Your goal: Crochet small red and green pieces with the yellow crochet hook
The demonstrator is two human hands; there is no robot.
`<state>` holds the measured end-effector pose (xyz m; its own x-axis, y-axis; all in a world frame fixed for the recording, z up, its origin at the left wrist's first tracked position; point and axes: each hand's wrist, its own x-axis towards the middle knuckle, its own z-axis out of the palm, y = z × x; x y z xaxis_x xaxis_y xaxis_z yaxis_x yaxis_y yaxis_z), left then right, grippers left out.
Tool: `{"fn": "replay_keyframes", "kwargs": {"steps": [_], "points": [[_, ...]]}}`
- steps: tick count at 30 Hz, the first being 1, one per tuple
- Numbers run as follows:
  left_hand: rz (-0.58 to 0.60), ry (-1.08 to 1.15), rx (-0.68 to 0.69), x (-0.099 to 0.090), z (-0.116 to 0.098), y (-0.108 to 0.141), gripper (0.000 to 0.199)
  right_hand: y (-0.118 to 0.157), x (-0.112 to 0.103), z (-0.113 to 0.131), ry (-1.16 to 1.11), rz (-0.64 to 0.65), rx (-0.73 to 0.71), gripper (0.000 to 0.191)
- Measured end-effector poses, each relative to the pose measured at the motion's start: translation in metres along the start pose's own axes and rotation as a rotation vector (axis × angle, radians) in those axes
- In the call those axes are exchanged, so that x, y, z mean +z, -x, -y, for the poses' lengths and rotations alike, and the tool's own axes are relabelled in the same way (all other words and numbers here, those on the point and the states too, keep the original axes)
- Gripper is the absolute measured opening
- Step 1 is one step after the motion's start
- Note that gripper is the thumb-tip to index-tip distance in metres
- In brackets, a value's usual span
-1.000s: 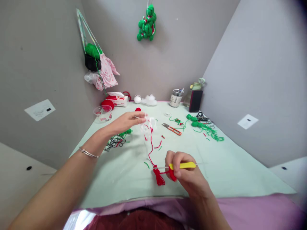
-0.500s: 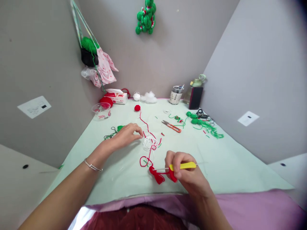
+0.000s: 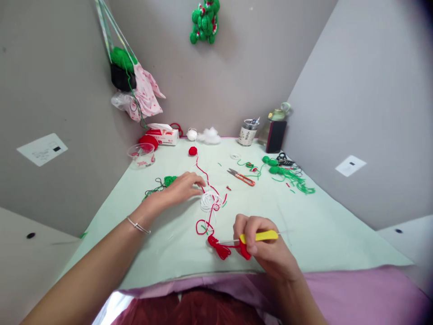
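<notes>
My right hand [image 3: 262, 234] is closed round a crochet hook with a yellow handle [image 3: 267, 235]. Its thin metal shaft points left. Pinched in the same hand is a small red crocheted piece [image 3: 245, 251], partly covered by my fingers. Red yarn links it to a red yarn bundle [image 3: 221, 249] by the hook's tip. My left hand [image 3: 184, 186] hovers or rests at the left side of a loose white yarn coil [image 3: 211, 201], thumb and fingers apart; whether it touches the yarn I cannot tell. A red strand runs from a small red ball [image 3: 192, 151] past the coil.
Orange thread snips [image 3: 241, 177] lie beyond the coil. Green crocheted pieces [image 3: 294, 176] with loose ends sit at right. Along the back stand a tissue box [image 3: 165, 136], white stuffing [image 3: 209, 136], a pen holder [image 3: 248, 133] and a phone [image 3: 276, 137]. A clear tub [image 3: 141, 156] stands left.
My left hand has shifted slightly, its fingers a little farther apart. The right hand keeps its hold on the hook and red piece. The whole view has tilted a little.
</notes>
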<state>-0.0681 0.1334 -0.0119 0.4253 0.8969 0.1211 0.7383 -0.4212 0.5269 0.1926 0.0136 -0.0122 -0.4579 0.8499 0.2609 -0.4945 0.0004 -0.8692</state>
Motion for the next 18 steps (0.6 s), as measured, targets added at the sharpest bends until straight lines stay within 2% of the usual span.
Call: {"fn": "replay_keyframes", "kwargs": {"steps": [3,6,9,11,15,18], "points": [[0.045,0.027,0.035,0.014,-0.012,0.005,0.013,0.001,-0.001,0.002,0.020,-0.007,-0.008,0.023],[0.075,0.029,0.056,0.011,-0.019,0.011,0.012,0.002,-0.003,0.002,0.029,-0.019,-0.003,0.025],[0.167,0.058,0.113,0.006,-0.027,0.020,0.009,0.002,-0.003,0.001,0.028,-0.024,0.002,0.026],[0.214,0.080,0.152,0.010,-0.032,0.027,0.016,0.001,-0.003,0.000,0.035,-0.021,-0.003,0.027],[0.171,0.113,0.141,0.023,-0.038,0.029,0.016,0.001,-0.002,-0.001,0.049,-0.026,0.007,0.027],[0.120,0.180,0.114,0.020,-0.038,0.024,0.011,0.002,-0.002,0.000,0.043,-0.027,0.022,0.028]]}}
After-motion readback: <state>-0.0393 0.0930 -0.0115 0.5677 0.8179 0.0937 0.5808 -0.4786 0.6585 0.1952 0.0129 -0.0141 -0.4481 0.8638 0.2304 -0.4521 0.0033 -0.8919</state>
